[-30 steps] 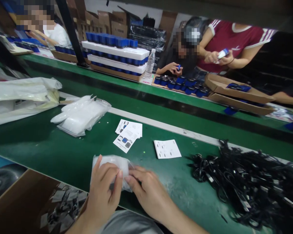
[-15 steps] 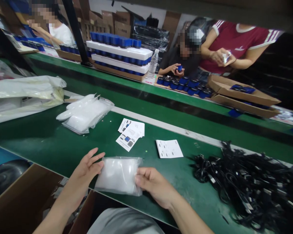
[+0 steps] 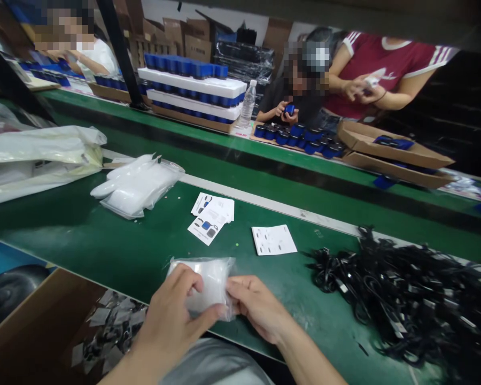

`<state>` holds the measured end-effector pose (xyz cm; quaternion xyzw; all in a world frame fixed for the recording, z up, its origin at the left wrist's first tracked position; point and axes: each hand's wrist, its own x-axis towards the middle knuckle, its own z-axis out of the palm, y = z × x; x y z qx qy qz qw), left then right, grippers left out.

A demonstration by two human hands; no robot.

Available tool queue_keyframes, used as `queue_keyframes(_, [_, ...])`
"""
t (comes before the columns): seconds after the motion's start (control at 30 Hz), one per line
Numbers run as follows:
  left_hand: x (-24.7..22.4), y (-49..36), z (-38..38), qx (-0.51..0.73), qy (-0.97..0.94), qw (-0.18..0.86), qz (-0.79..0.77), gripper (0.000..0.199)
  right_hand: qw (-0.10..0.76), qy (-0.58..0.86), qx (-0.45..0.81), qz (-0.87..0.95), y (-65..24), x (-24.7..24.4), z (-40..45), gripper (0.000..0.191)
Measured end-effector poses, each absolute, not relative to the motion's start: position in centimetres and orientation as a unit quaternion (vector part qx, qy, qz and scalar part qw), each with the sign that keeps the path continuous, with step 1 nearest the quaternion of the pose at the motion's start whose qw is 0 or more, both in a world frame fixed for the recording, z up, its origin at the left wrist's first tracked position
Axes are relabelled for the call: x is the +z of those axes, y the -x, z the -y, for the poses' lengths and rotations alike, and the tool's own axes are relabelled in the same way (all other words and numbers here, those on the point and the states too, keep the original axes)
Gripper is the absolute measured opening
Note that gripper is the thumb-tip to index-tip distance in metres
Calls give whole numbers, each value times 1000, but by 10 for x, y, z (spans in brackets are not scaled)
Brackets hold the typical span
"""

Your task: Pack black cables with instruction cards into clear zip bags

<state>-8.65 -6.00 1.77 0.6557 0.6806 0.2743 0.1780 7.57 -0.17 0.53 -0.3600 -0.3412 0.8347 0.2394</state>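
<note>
My hands work at the near edge of the green belt table (image 3: 104,230). Between them is a clear plastic bag (image 3: 210,283) with soft white material inside. My left hand (image 3: 176,305) grips the bag from the near left, fingers curled over its face. My right hand (image 3: 256,305) pinches its right side. Farther up the belt lie a pile of similar white-filled clear bags (image 3: 138,187), a small stack of printed instruction cards (image 3: 210,216) and a single white card (image 3: 273,240). A large heap of black cables (image 3: 401,299) sits to my right.
A white plastic sack (image 3: 36,149) lies at the left. A cardboard box (image 3: 32,326) sits below the table's near edge. Across a second belt, co-workers handle small blue-topped items beside white trays of them (image 3: 192,80) and a water bottle (image 3: 246,104).
My left hand has come back from its spread position beside the bag and now grips it. The bag sits slightly farther right and is more covered by my fingers.
</note>
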Motion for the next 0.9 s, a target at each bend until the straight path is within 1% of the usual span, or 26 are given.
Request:
queue_keyframes(0.1, [23, 69, 56, 234, -687, 135, -675, 33, 242, 361, 793, 426, -75, 5, 6, 26])
queue_keyframes(0.2, [24, 61, 53, 184, -687, 100, -696, 28, 256, 379, 707, 540, -73, 5, 13, 12])
queue_keyframes(0.27, [26, 61, 52, 154, -683, 86, -709, 25, 264, 384, 661, 589, -73, 7, 18, 9])
queue_keyframes(0.3, [28, 62, 52, 149, -683, 88, -710, 25, 263, 375, 659, 597, -75, 9, 20, 10])
queue_keyframes(0.37, [33, 66, 53, 168, -689, 111, -696, 26, 256, 334, 690, 588, -78, 12, 22, 18])
queue_keyframes(0.47, [38, 72, 55, 238, -693, 181, -656, 29, 242, 279, 763, 530, -84, 13, 20, 27])
queue_keyframes(0.53, [37, 73, 57, 277, -689, 222, -632, 28, 256, 290, 781, 490, -85, 11, 19, 31])
queue_keyframes(0.57, [35, 73, 59, 292, -691, 230, -620, 26, 268, 302, 781, 476, -85, 10, 19, 30])
queue_keyframes(0.67, [27, 67, 64, 317, -719, 196, -587, 19, 295, 329, 771, 459, -80, 5, 21, 24])
queue_keyframes(0.77, [20, 60, 70, 322, -747, 141, -564, 14, 307, 336, 776, 436, -77, 3, 22, 25])
queue_keyframes(0.9, [15, 53, 76, 342, -761, 105, -541, 14, 316, 351, 754, 456, -81, 5, 21, 23])
